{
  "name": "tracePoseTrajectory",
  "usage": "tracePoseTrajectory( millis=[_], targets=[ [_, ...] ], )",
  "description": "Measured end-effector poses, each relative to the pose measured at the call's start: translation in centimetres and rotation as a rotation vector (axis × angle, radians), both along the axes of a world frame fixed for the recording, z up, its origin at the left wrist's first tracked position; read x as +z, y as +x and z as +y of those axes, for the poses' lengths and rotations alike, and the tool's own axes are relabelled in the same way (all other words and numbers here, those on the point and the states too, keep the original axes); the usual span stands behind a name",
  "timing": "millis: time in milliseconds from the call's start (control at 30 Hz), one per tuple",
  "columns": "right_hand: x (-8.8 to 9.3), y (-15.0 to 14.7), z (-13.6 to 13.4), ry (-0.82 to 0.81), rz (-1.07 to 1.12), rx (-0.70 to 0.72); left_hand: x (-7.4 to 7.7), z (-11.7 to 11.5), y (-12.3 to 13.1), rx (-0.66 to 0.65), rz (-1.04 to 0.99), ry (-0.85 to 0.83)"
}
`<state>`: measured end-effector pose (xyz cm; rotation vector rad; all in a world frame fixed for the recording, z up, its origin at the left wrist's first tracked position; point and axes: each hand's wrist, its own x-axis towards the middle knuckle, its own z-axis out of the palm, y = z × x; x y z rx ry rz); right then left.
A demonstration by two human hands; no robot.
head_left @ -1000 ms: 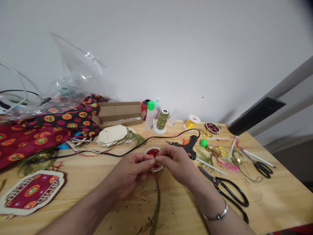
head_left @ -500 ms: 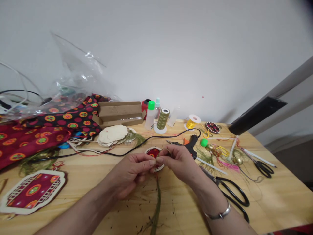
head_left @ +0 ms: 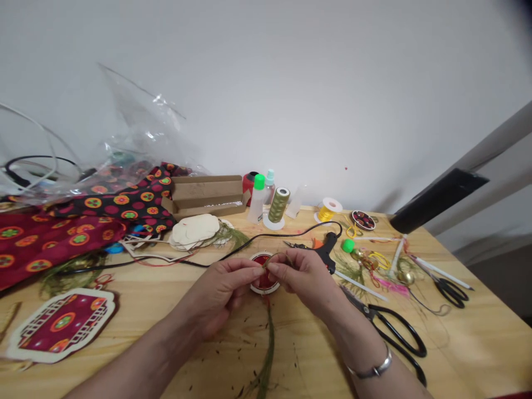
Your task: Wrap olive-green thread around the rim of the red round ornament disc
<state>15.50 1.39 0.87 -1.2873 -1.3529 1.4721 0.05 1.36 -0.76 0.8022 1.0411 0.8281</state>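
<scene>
My left hand [head_left: 222, 293] and my right hand [head_left: 310, 282] meet at the middle of the table, thumbs and fingertips pinched together. Between them is a thin olive thread [head_left: 286, 256], which curves in a small loop by the right fingers. Just behind and under the fingertips lies a round ornament [head_left: 266, 285] with red patterned fabric and a white rim, partly hidden by the hands. A green thread tassel [head_left: 268, 346] trails from its lower edge toward me. Right of my hand rests a black glue gun [head_left: 328, 252], and large black-handled scissors [head_left: 399, 332] lie beside my wrist.
A lantern-shaped fabric ornament [head_left: 62, 324] lies at left, near patterned cloth [head_left: 120, 200]. Behind stand a cardboard box [head_left: 208, 194], a green-capped bottle [head_left: 257, 199], an olive thread spool [head_left: 278, 205] and a yellow cord spool [head_left: 328, 210]. Smaller scissors [head_left: 451, 291] lie right. A black cable [head_left: 233, 252] crosses the table.
The hands stay pinched at nearly the same spot, and the thread loop by the right fingers shows more plainly. The whole view has shifted slightly.
</scene>
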Motion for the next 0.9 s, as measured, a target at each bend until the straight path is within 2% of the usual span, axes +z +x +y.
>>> tracePoseTrajectory(
  millis=[133, 233, 500, 767, 900],
  targets=[
    [-0.2, 0.1, 0.1, 0.019, -0.043, 0.027, -0.5, 0.1, -0.3, 0.033, -0.023, 0.015],
    [-0.3, 0.0, -0.1, 0.036, -0.097, -0.003, -0.7, 0.2, -0.4, 0.077, -0.036, 0.006],
    [-0.7, -1.3, -1.2, -0.060, -0.106, 0.074, 0.0, 0.2, 0.2, 0.205, -0.171, -0.055],
    [-1.3, -2.0, -1.7, -0.055, -0.219, 0.205, -0.6, 0.5, -0.2, 0.159, -0.281, -0.093],
    [-1.3, -1.4, -1.8, 0.033, -0.265, 0.278, -0.6, 0.4, -0.1, 0.100, -0.303, -0.077]
  ],
)
